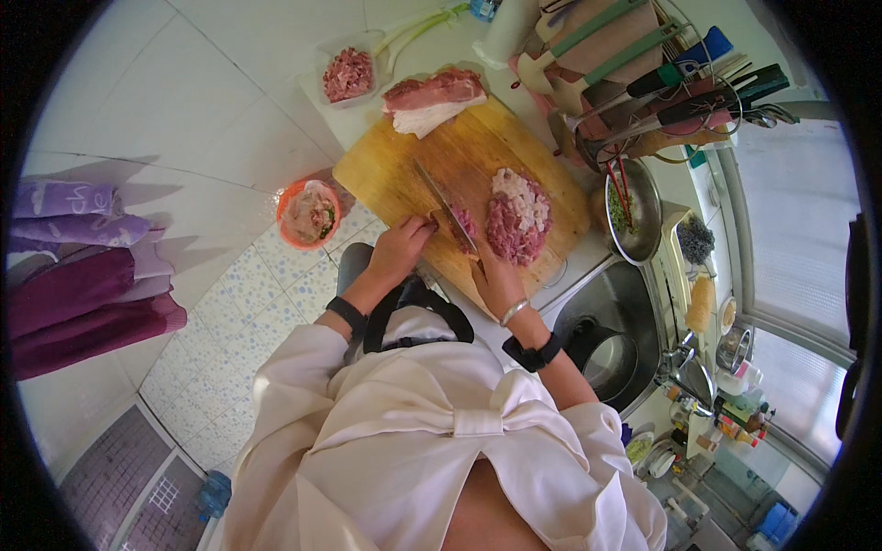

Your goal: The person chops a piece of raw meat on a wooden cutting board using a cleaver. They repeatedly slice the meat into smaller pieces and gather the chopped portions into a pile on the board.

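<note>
My right hand [499, 277] grips the handle of a kitchen knife [444, 200]. The blade slants up and left across a wooden cutting board [386, 169]. Small pieces of red meat [465, 220] lie along the blade's right side. On the blade's left, at the board's near edge, rests my left hand [405, 246] with bent fingers; whether they pinch a bit of meat cannot be made out. Right of the knife sits a heap of diced meat [518, 219], red with pale fat on top. A large slab of raw meat with white fat [434, 100] lies at the board's far end.
Behind the board stand a plastic tub of cut meat [348, 76] and scallions [420, 31]. To the right are a utensil rack [689, 89], a steel bowl [637, 237] with chopped greens and red chopsticks, and a sink [586, 303] holding a dark pot. An orange lined bin [309, 215] is left.
</note>
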`<action>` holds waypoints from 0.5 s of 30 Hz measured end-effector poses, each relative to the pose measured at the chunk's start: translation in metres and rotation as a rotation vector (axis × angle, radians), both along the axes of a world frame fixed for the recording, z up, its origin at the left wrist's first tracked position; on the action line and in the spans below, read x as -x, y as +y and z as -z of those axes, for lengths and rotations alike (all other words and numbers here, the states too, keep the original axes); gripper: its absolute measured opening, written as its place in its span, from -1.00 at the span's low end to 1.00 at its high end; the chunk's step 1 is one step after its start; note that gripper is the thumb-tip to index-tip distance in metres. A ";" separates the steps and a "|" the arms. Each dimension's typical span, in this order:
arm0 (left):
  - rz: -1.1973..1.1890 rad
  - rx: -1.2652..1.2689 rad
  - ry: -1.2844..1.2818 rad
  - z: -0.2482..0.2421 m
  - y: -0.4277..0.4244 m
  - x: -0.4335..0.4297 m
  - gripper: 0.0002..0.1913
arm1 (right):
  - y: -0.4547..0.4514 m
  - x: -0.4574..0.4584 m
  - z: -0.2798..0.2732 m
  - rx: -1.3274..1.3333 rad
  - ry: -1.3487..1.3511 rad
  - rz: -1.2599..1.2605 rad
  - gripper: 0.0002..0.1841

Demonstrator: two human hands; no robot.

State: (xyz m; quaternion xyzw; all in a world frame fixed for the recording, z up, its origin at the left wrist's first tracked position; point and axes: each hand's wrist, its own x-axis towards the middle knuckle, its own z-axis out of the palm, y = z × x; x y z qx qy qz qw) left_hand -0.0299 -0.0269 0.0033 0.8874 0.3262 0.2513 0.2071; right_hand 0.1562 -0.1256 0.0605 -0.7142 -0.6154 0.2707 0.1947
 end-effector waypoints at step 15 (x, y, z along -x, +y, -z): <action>0.023 -0.111 0.156 0.010 0.005 -0.004 -0.74 | 0.052 0.028 0.018 -0.052 -0.152 -0.170 -0.47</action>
